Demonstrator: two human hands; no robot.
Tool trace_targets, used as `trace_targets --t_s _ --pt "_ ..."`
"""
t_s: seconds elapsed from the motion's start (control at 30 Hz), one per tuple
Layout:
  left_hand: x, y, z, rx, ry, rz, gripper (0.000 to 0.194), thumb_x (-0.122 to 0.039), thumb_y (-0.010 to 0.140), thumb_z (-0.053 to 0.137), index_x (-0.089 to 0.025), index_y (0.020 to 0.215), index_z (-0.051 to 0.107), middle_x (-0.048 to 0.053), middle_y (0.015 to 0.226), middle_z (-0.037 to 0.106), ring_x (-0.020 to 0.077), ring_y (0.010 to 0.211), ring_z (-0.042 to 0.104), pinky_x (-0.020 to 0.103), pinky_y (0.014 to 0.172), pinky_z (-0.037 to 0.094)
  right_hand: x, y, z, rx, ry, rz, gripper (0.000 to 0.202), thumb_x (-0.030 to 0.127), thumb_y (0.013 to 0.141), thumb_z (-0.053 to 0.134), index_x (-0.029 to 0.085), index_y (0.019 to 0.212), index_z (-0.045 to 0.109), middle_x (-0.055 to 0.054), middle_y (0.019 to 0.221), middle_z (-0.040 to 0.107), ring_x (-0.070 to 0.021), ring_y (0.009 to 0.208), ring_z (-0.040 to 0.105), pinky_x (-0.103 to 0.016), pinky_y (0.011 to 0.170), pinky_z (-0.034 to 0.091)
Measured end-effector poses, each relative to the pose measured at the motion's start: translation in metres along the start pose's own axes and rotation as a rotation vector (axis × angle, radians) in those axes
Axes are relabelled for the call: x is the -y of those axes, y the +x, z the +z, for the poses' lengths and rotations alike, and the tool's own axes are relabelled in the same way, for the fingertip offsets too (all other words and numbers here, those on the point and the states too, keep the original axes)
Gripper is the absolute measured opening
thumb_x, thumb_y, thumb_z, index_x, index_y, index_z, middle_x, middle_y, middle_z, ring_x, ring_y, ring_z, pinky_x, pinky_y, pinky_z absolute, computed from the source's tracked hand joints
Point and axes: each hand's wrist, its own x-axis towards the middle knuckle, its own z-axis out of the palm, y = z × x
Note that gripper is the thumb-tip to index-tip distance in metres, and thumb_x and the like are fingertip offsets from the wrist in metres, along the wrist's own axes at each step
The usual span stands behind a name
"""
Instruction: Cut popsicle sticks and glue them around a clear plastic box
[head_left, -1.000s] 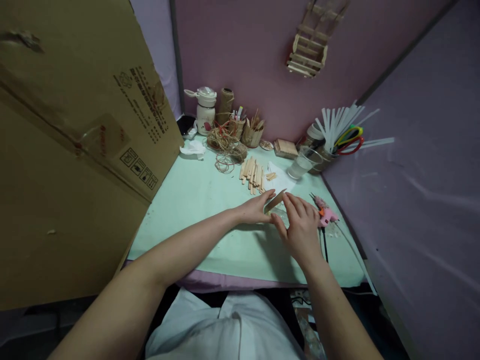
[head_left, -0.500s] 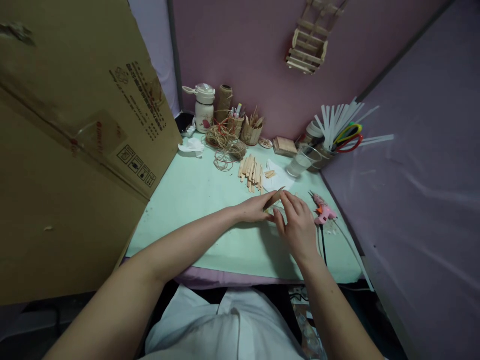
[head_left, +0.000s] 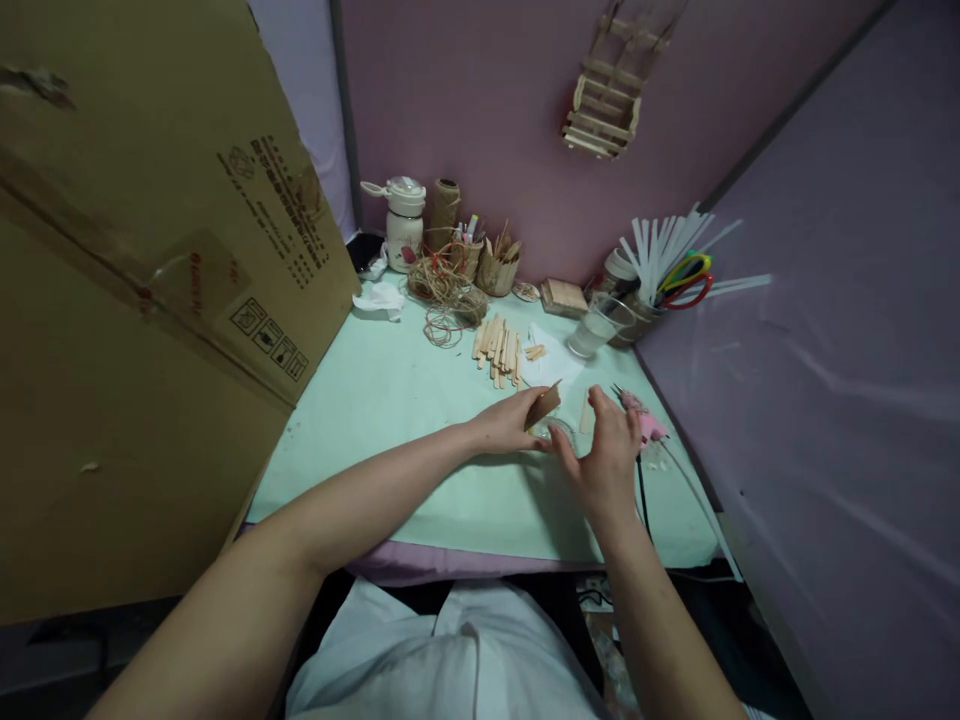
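My left hand (head_left: 510, 420) is closed on a flat brown piece (head_left: 543, 406) that looks like cardboard or thin wood, held tilted upright above the table. Just beneath it is a clear, rounded object (head_left: 556, 430), partly covered by my fingers; its kind is unclear. To the right, my right hand (head_left: 609, 450) hovers with thumb and fingers apart, nothing visible between them. A single pale craft stick (head_left: 585, 410) lies by its fingertips. Beyond my hands is a pile of craft sticks (head_left: 496, 350). The pink glue gun (head_left: 649, 425) rests beside my right hand, partly hidden by it.
A clear plastic cup (head_left: 596, 328) stands behind, near a holder of white glue sticks (head_left: 660, 255) and scissors (head_left: 690, 285). Tangled twine (head_left: 444, 290), a white bottle (head_left: 405, 230) and stick holders (head_left: 498, 270) line the back. A large cardboard box (head_left: 150, 350) borders the left.
My right hand has come off the brown piece, its fingers spreading apart to the right. The piece stays in my left hand, its broad face now turned more into view.
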Motion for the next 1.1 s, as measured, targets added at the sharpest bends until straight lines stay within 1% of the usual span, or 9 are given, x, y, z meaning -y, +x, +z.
trace_targets --t_s 0.1,0.2,0.37,0.5,0.57,0.67,0.8,0.93,1.1 --pt "-0.004 -0.004 0.008 -0.06 0.065 -0.034 0.099 -0.045 0.062 0.083 -0.014 0.144 0.037 0.019 0.141 0.05 0.0343 0.129 0.049 0.044 0.106 0.041 -0.004 -0.004 -0.003 -0.024 0.0 0.037 0.063 0.049 0.09 0.058 0.017 0.142 0.042 -0.019 0.129 0.061 -0.0338 0.124 0.055 -0.059 0.111 0.028" --pt "-0.009 -0.007 0.016 -0.092 0.146 -0.087 0.105 -0.047 0.063 0.082 -0.01 0.147 0.03 0.022 0.142 0.048 0.0359 0.132 0.046 0.047 0.109 0.039 -0.006 -0.009 -0.007 0.0 0.045 0.041 0.062 0.048 0.089 0.058 0.019 0.142 0.043 -0.018 0.132 0.059 -0.0335 0.125 0.053 -0.059 0.111 0.027" --pt "-0.016 -0.011 0.022 -0.112 0.259 -0.165 0.097 -0.05 0.068 0.075 -0.01 0.145 0.032 0.02 0.135 0.052 0.0358 0.127 0.05 0.048 0.106 0.04 -0.004 -0.012 -0.013 0.068 0.04 0.031 0.069 0.049 0.091 0.054 0.019 0.15 0.034 -0.018 0.139 0.053 -0.034 0.13 0.048 -0.06 0.113 0.023" --pt "-0.018 -0.012 0.024 -0.116 0.337 -0.175 0.089 -0.051 0.073 0.068 -0.011 0.144 0.033 0.018 0.133 0.054 0.0342 0.128 0.048 0.047 0.111 0.034 0.002 -0.002 -0.021 0.201 -0.05 0.009 0.078 0.053 0.093 0.045 0.015 0.156 0.018 -0.021 0.149 0.043 -0.0352 0.14 0.036 -0.061 0.115 0.017" --pt "-0.018 -0.013 0.024 -0.113 0.371 -0.181 0.086 -0.05 0.075 0.065 -0.012 0.144 0.033 0.017 0.134 0.054 0.033 0.129 0.047 0.046 0.113 0.03 0.006 0.007 -0.022 0.273 -0.101 -0.021 0.079 0.054 0.095 0.04 0.011 0.156 0.015 -0.021 0.154 0.039 -0.035 0.144 0.03 -0.061 0.116 0.014" --pt "-0.018 -0.013 0.025 -0.103 0.426 -0.202 0.082 -0.048 0.078 0.059 -0.01 0.145 0.031 0.017 0.135 0.053 0.0327 0.13 0.045 0.046 0.115 0.026 0.012 0.019 -0.022 0.38 -0.157 -0.07 0.079 0.057 0.096 0.035 0.008 0.155 0.019 -0.021 0.158 0.034 -0.035 0.148 0.023 -0.06 0.117 0.01" --pt "-0.016 -0.013 0.027 -0.078 0.466 -0.226 0.082 -0.045 0.079 0.054 -0.008 0.148 0.028 0.018 0.139 0.051 0.0322 0.133 0.042 0.047 0.118 0.02 0.017 0.027 -0.02 0.482 -0.2 -0.09 0.077 0.059 0.097 0.03 0.006 0.152 0.029 -0.019 0.158 0.035 -0.0348 0.149 0.022 -0.06 0.118 0.005" --pt "-0.016 -0.012 0.027 -0.051 0.462 -0.226 0.083 -0.045 0.079 0.052 -0.008 0.149 0.025 0.018 0.142 0.048 0.0307 0.137 0.039 0.049 0.121 0.013 0.02 0.028 -0.02 0.51 -0.229 -0.089 0.077 0.06 0.097 0.027 0.004 0.15 0.034 -0.019 0.157 0.038 -0.0351 0.148 0.025 -0.06 0.117 0.004" --pt "-0.014 -0.011 0.028 -0.032 0.472 -0.235 0.083 -0.046 0.08 0.051 -0.009 0.15 0.023 0.019 0.145 0.046 0.0309 0.138 0.037 0.051 0.12 0.013 0.021 0.027 -0.019 0.508 -0.238 -0.089 0.076 0.061 0.097 0.028 0.006 0.15 0.034 -0.02 0.157 0.037 -0.0355 0.147 0.026 -0.061 0.116 0.005"
